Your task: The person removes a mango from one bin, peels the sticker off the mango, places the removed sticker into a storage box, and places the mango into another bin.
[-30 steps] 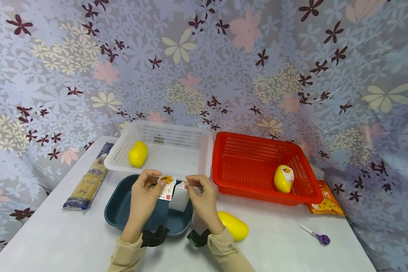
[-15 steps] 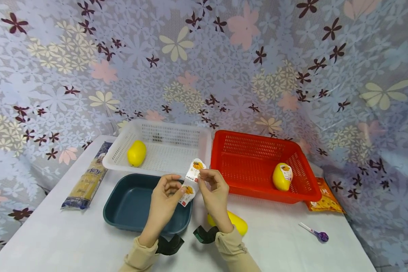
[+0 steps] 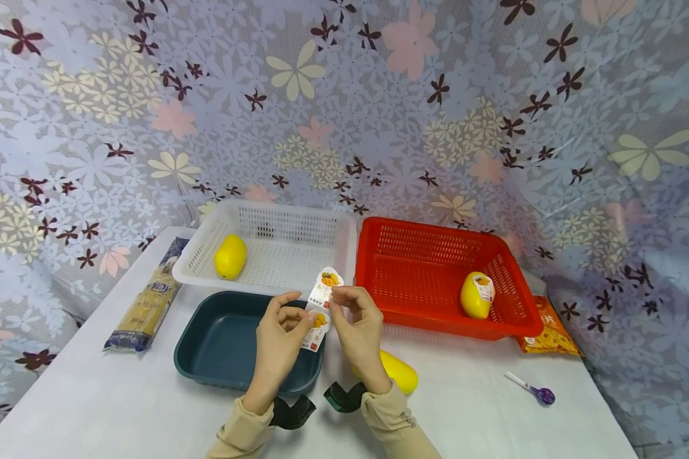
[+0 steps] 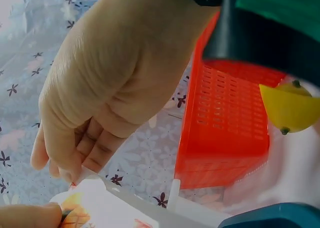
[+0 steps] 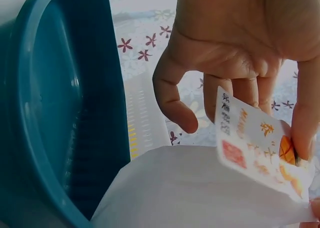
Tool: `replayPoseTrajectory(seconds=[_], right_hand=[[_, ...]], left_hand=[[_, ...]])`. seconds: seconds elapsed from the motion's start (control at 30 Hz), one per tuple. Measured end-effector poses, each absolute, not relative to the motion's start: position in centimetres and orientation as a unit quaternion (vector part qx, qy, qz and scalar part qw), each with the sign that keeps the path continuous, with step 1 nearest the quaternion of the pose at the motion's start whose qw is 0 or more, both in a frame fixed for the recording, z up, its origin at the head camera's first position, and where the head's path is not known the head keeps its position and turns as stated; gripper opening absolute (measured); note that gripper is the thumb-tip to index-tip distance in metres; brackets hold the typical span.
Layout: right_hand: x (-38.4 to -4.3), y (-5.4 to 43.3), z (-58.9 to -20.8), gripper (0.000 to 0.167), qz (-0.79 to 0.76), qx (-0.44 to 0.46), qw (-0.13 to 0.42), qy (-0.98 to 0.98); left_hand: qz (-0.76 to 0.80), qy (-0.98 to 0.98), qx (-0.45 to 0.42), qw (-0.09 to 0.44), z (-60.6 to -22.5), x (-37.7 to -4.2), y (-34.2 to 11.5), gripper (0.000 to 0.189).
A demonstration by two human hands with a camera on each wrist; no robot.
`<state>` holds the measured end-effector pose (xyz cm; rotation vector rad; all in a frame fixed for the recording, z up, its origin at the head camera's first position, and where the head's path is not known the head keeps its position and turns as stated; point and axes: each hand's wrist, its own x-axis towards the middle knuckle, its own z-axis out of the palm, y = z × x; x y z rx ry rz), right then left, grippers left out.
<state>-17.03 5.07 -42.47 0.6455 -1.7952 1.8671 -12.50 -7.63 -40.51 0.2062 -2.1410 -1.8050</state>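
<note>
Over the right side of the teal basin [image 3: 207, 357], both hands hold a short strip of white mango stickers [image 3: 321, 294]. My left hand [image 3: 281, 338] pinches the lower sticker, with its thumb on the fruit picture. My right hand [image 3: 358, 322] pinches the strip's right edge a little higher. In the right wrist view, one printed sticker [image 5: 255, 138] stands above a curved white backing paper [image 5: 200, 188], with the left hand [image 5: 235, 42] behind it. The left wrist view shows the right hand [image 4: 110, 72] at the sticker strip [image 4: 100, 203]. A yellow mango [image 3: 399, 373] lies beside the right wrist.
Behind the basin, a white basket [image 3: 281, 271] holds one mango [image 3: 230, 256]. A red basket [image 3: 413, 280] to its right contains another mango [image 3: 475, 298] bearing a sticker. A pasta pack [image 3: 149, 306] lies left, a lollipop [image 3: 542, 395] and orange snack bag [image 3: 548, 331] right.
Both hands have moved right from over the basin's middle. The sticker strip has turned, its printed faces now showing toward the head camera. In the last half second it shifted only slightly.
</note>
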Motion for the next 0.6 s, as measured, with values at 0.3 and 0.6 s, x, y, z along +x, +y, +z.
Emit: replayPoseTrajectory(seconds=[0.3, 0.6], right_hand=[[-17.03, 4.93, -42.46, 0.022, 0.665, 0.260, 0.244, -0.656], [-16.90, 4.89, -42.40, 0.024, 0.660, 0.267, 0.247, -0.657]], left_hand=[[-0.630, -0.756, 0.088, 0.152, -40.65, -13.01, -7.85, 0.023], [-0.637, -0.752, 0.085, 0.148, -40.54, -13.00, -8.14, 0.020]])
